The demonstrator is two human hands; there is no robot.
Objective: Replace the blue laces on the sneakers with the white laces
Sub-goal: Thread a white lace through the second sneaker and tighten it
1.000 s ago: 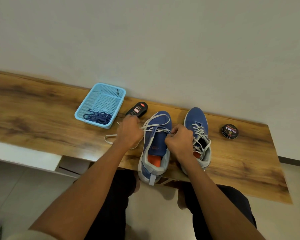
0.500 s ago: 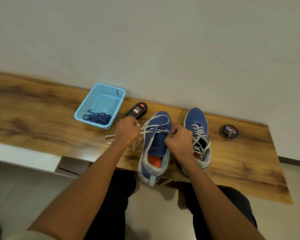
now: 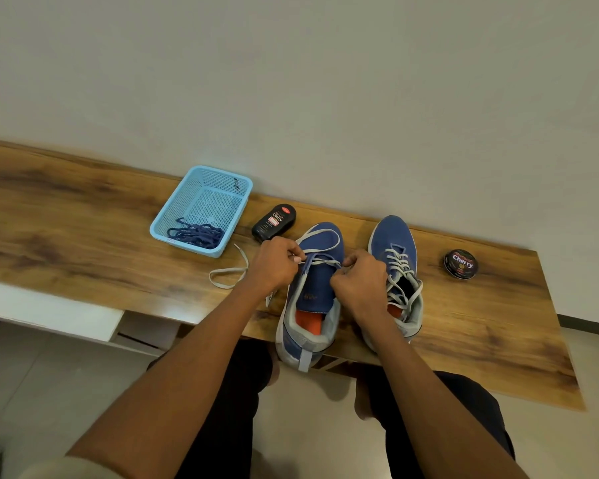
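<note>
The left sneaker (image 3: 317,288), blue with a grey heel and an orange insole, lies on the wooden counter (image 3: 83,243) with its toe toward the wall and its heel hanging over the near edge. A white lace (image 3: 320,262) crosses only its front eyelets; one loop arcs over the toe, and a loose end trails off the sneaker's left side onto the counter in a flat loop.

The left hand (image 3: 274,267) sits at the sneaker's left edge, its fingers (image 3: 296,253) curled and pinching the white lace near its tip. The right hand (image 3: 360,285) sits at the sneaker's right edge, its fingers curled and gripping the lace at the eyelet row.

Just right of this sneaker, partly behind the right hand, stands the right sneaker (image 3: 395,247), already threaded with white lacing all the way up.

Left of the left sneaker and farther back, a light blue mesh basket (image 3: 177,210) holds the dark blue laces (image 3: 196,235) bunched in its near corner. Between the basket and the left sneaker's toe lies a black polish bottle (image 3: 274,221) with a red and white label. Well to the right of both sneakers, a round black tin (image 3: 460,264) marked "Cherry" rests on the counter. A pale wall rises behind the counter.
</note>
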